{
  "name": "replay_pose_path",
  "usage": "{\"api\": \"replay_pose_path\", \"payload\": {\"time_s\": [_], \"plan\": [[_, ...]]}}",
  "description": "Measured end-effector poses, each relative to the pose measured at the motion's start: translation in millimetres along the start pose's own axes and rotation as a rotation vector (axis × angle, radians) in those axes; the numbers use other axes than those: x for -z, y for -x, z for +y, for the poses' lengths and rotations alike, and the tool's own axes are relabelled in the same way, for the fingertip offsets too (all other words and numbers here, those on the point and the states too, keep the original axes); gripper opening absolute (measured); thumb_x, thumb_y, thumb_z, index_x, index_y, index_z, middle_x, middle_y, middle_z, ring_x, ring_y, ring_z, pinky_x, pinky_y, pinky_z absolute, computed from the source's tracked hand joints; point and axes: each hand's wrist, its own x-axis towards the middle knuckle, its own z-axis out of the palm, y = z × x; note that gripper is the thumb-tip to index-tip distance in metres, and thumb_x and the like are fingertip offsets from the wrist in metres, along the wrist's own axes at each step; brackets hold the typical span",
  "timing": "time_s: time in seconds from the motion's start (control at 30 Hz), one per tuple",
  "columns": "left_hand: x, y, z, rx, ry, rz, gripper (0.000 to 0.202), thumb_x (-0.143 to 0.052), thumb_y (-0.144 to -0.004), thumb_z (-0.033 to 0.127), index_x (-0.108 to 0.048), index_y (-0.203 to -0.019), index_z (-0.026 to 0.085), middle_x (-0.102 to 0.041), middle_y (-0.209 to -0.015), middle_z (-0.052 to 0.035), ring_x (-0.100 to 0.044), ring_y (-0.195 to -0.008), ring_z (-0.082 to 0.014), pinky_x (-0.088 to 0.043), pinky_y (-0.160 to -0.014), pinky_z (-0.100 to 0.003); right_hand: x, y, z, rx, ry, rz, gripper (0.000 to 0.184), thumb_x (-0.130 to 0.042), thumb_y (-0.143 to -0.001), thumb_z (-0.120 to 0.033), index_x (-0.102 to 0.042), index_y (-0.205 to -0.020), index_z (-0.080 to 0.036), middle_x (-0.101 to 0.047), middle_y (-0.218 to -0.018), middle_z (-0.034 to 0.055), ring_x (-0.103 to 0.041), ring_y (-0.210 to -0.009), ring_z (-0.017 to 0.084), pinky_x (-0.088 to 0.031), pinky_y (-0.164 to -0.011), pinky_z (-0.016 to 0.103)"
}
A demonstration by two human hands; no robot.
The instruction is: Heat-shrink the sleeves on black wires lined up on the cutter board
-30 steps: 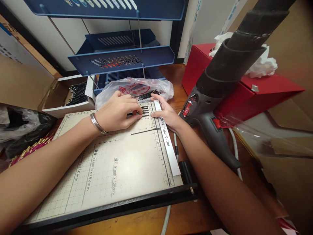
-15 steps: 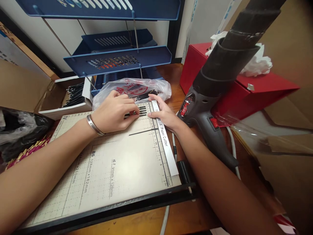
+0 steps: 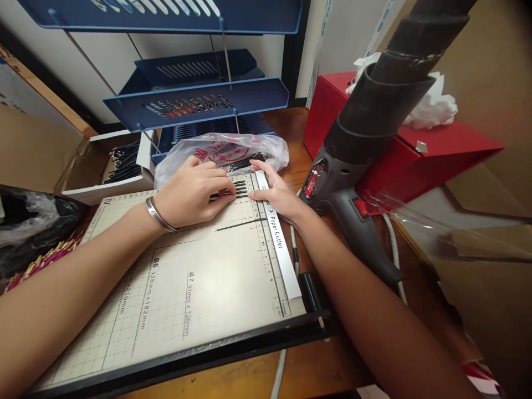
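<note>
Cream cutter board (image 3: 233, 266), black strips (image 3: 241, 187) partly under left-hand fingers (image 3: 219, 184).

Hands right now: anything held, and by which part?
Left hand: fingertips on the black strips, partway along; pinched or just pressed down, can't tell. Right hand: across the far end of the white Paper Cutter rail; grip unclear.

Paper cutter (image 3: 224, 288) on a counter (image 3: 203, 384), left hand (image 3: 199, 191) and right hand (image 3: 276, 191) toward its far right corner.
Strips (image 3: 241, 189) lie on the cutter at the left hand's fingertips, ends pointing toward the right hand; a separate strip (image 3: 236, 225) lies nearer. Behind the cutter sits a bag (image 3: 177, 156), then tiered trays (image 3: 258, 93). An open box (image 3: 145, 152) of strands (image 3: 124, 160) is at far left. Right stands a heat gun (image 3: 357, 133), before a carton (image 3: 444, 152) topped with tissue (image 3: 436, 108).
</note>
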Motion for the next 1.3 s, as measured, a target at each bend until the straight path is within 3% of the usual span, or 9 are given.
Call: {"api": "replay_pose_path", "payload": {"time_s": [0.27,0.5,0.8,1.3], "plan": [[-1.1,0.3,-1.4,0.006,0.019,-0.009,0.028,-0.055,-0.104,0.031,-0.078,-0.091,0.022,-0.071,-0.074,-0.0044,-0.06,-0.073,-0.0223,-0.03,-0.076,-0.04,-0.1,0.7,0.5,-0.014,-0.023,-0.012,0.09,-0.08,-0.06,-0.027,-0.054,-0.147,-0.03,-0.052,-0.156,0.0067,-0.06,-0.13,0.031,-0.049,-0.122,0.05],[-1.0,0.4,-1.3,0.033,0.044,-0.019,0.026,-0.056,-0.103,0.032,-0.077,-0.092,0.023,-0.07,-0.075,-0.0038,-0.06,-0.074,-0.0222,-0.031,-0.078,-0.04,0.2,-1.6,2.4,0.005,-0.023,-0.006,0.09,-0.079,-0.059,-0.027,-0.054,-0.145,-0.028,-0.051,-0.158,0.0077,-0.055,-0.143,0.034,-0.038,-0.134,0.052],[-3.2,0.8,-0.6,0.037,0.042,-0.014,0.028,-0.054,-0.105,0.033,-0.077,-0.091,0.022,-0.073,-0.078,-0.0044,-0.062,-0.074,-0.0216,-0.031,-0.076,-0.039,-0.2,0.6,1.6,-0.01,-0.03,-0.012,0.092,-0.08,-0.061,-0.027,-0.053,-0.149,-0.029,-0.051,-0.158,0.0081,-0.061,-0.134,0.032,-0.047,-0.126,0.052],[-2.5,-0.3,2.1,0.072,0.052,-0.018,0.031,-0.053,-0.105,0.036,-0.079,-0.092,0.023,-0.075,-0.079,-0.0047,-0.064,-0.076,-0.0213,-0.036,-0.078,-0.039,0.2,1.2,1.0,-0.001,-0.028,-0.002,0.089,-0.079,-0.061,-0.026,-0.056,-0.147,-0.03,-0.051,-0.16,0.007,-0.056,-0.144,0.033,-0.044,-0.13,0.052]]}}
